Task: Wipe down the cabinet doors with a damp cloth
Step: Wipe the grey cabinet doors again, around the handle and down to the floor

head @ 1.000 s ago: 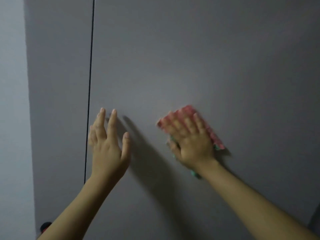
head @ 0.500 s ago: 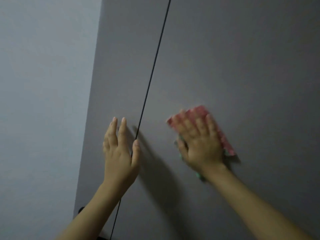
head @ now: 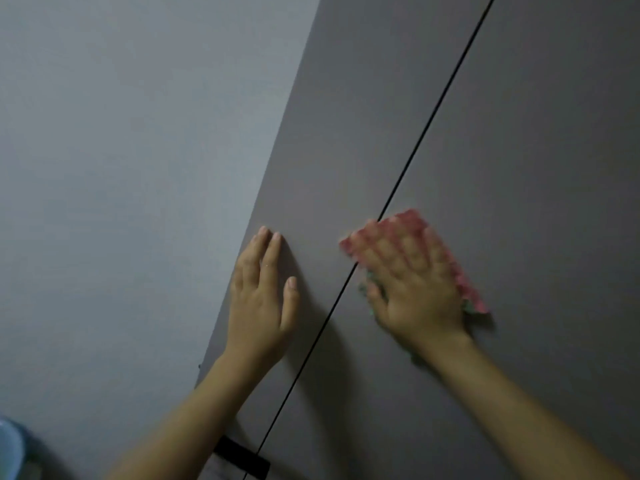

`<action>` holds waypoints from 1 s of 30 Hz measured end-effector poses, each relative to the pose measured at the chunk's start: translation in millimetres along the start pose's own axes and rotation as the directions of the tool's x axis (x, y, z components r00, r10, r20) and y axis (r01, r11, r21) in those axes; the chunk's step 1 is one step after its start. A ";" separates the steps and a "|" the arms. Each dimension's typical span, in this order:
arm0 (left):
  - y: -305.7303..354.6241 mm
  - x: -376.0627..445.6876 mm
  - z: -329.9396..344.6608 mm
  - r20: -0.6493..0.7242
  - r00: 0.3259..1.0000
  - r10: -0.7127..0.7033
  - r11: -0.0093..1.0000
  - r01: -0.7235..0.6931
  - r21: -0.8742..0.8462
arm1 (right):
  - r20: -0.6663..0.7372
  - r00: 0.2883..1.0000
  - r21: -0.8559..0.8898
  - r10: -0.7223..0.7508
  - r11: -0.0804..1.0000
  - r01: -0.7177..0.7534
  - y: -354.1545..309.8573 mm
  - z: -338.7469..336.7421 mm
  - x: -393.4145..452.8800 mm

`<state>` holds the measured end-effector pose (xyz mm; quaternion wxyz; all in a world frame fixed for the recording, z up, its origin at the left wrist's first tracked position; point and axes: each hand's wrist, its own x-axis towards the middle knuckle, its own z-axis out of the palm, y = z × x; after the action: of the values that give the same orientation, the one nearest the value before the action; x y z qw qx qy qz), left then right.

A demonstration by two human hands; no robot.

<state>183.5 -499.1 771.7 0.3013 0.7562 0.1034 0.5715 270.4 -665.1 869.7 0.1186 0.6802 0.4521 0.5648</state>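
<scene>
Two grey-brown cabinet doors fill the view, a narrow left door [head: 346,133] and a wide right door [head: 536,150], split by a thin dark gap [head: 426,129]. My right hand [head: 412,289] lies flat with fingers spread and presses a pink-red patterned cloth [head: 464,289] with green edges against the doors, its fingertips and the cloth's corner reaching across the gap. Most of the cloth is hidden under the hand, which is motion-blurred. My left hand [head: 261,292] rests flat on the left door near its outer edge, fingers straight.
A pale grey wall [head: 138,168] lies left of the cabinet. A black handle or bracket [head: 242,459] sits at the doors' lower edge. A light blue rounded object [head: 10,448] shows in the bottom left corner.
The view has swung left and tilted, so the door gap now runs through the middle. My right hand has slid the cloth leftward onto the gap. My left hand has shifted onto the left door.
</scene>
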 end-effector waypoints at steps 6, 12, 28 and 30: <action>-10.4 0.0 7.0 -0.053 0.998 0.035 0.999 -0.036 -0.024 | -0.143 0.972 -0.017 0.186 0.982 -0.190 -10.4 4.6 123.7; -10.6 -9.2 15.4 -0.101 0.992 -0.073 0.993 0.063 -0.098 | 0.066 0.963 -0.063 -0.263 0.962 0.267 -50.5 22.4 91.0; -38.9 -56.0 0.7 0.030 0.968 -0.247 0.961 0.249 -0.119 | 0.158 0.939 -0.015 -0.304 0.951 0.310 -95.7 41.8 6.3; -32.4 -65.9 3.8 0.050 0.962 -0.270 0.956 0.274 -0.103 | 0.148 0.942 0.026 -0.302 0.953 0.302 -66.1 31.0 -34.9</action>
<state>171.8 -507.5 699.6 0.4195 0.7273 0.1698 0.5159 267.3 -643.2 791.8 0.2366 0.6437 0.5414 0.4865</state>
